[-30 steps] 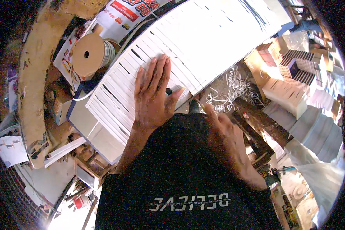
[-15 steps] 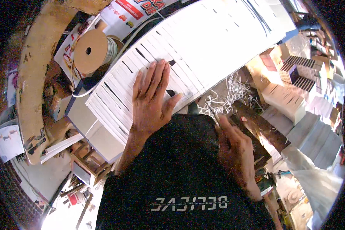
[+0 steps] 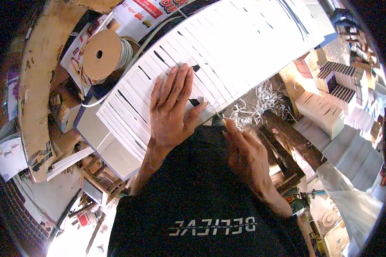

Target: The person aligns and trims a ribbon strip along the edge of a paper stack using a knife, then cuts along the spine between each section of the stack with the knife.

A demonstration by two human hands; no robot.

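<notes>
A long row of white paper blocks [image 3: 240, 51], packed side by side with dark gaps between some, stretches diagonally before me. My left hand [image 3: 171, 105] lies flat across its nearer part, fingers stretched out and thumb spread. Just right of that thumb, my right hand [image 3: 251, 160] is closed around a thin pointed tool [image 3: 220, 116]. Its slim metal end reaches to the near edge of the row; the handle is mostly hidden in my fingers, and I cannot make out its exact kind.
Curled white strips [image 3: 261, 105] lie in a heap right of the row. A large spool [image 3: 102, 55] with a cardboard end stands at the left. Stacked book blocks [image 3: 321, 111] and grey sheets [image 3: 351, 150] are at the right, beside dark wooden bars [image 3: 294, 141].
My right hand has moved up and left, bringing the tool's tip from beside the white strips to the near edge of the row. The left hand has stayed nearly in place.
</notes>
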